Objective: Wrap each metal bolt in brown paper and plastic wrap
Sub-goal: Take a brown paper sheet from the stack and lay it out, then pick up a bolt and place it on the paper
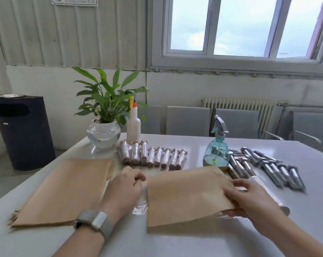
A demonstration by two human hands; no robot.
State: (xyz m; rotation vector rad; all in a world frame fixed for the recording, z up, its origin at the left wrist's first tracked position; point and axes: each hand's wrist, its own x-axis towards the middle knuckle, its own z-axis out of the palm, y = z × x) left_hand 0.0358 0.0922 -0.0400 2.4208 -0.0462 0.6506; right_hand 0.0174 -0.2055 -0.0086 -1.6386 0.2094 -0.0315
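A single sheet of brown paper [184, 195] lies in front of me over a strip of clear plastic wrap [140, 208]. My right hand [249, 199] grips the sheet's right edge, thumb on top. My left hand [125, 188] hovers just left of the sheet with curled fingers; whether it pinches the wrap cannot be told. A stack of brown paper sheets [64, 190] lies at the left. Several wrapped bolts [153, 156] stand in a row at the back. Several bare metal bolts [264, 166] lie at the right.
A teal spray bottle [217, 147] stands behind the sheet. A white squeeze bottle [133, 125] and a potted plant in a glass bowl [103, 134] are at the back left. A black bin [21, 132] stands beside the white table [175, 243]. Chairs [188, 119] face the far edge.
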